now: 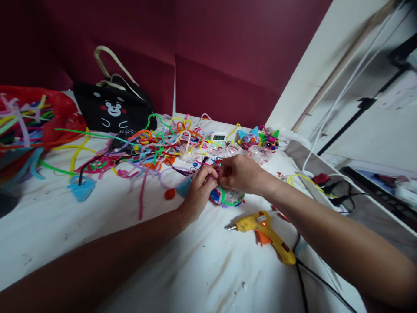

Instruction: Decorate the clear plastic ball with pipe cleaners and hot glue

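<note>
Both of my hands meet over a small colourful craft piece (232, 198) with a bright green fuzzy edge, a silvery patch and blue and red parts. My left hand (197, 193) is closed at its left edge, thumb and forefinger pinched on it. From above, my right hand (241, 174) bends down with the fingertips pinched together beside the left fingertips; whatever lies between them is hidden. A blue fuzzy piece (184, 187) and an orange-red disc (170, 194) lie left of my left hand. Below my right forearm rests a yellow glue gun (260, 224), its small red light lit.
Tangled pipe cleaners (169, 141) cover the back of the table. Behind them stand a black bag (112, 108) and a small digital display (218, 137). Clear round containers (233, 150) and decorated craft figures (250, 138) sit back right. A power strip (321, 193) with cables runs along the right.
</note>
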The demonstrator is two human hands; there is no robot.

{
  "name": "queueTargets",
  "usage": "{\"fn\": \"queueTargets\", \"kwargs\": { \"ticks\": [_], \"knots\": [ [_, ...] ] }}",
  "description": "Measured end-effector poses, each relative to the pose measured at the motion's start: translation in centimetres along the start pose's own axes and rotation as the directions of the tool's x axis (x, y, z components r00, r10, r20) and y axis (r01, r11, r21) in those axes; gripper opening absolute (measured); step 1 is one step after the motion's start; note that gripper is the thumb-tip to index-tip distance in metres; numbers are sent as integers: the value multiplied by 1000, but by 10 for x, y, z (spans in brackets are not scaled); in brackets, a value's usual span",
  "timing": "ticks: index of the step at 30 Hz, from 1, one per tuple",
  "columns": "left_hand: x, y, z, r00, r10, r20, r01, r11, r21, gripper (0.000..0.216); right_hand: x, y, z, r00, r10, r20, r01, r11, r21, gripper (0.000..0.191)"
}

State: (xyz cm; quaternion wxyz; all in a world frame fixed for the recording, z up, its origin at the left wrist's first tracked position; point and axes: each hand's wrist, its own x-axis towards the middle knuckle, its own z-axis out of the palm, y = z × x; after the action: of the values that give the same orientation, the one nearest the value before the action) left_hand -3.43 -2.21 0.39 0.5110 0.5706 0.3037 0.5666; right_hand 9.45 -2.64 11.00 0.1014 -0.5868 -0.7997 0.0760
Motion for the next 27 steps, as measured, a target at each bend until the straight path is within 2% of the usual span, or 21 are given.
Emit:
{"fn": "queueTargets", "kwargs": {
  "ticks": [8,13,27],
  "knots": [
    [4,-5,-3,1000,-19,24,20,999,-44,7,10,-3,-12,986,35,165,-39,999,17,6],
    [5,2,-4,997,-66,28,68,996,-59,8,15,1,-14,983,27,180,-31,999,23,7],
    [7,3,-2,996,-89,6,89,995,-41,11,9,3,-20,975,-38,219,21,996,83,8]
  ]
}}
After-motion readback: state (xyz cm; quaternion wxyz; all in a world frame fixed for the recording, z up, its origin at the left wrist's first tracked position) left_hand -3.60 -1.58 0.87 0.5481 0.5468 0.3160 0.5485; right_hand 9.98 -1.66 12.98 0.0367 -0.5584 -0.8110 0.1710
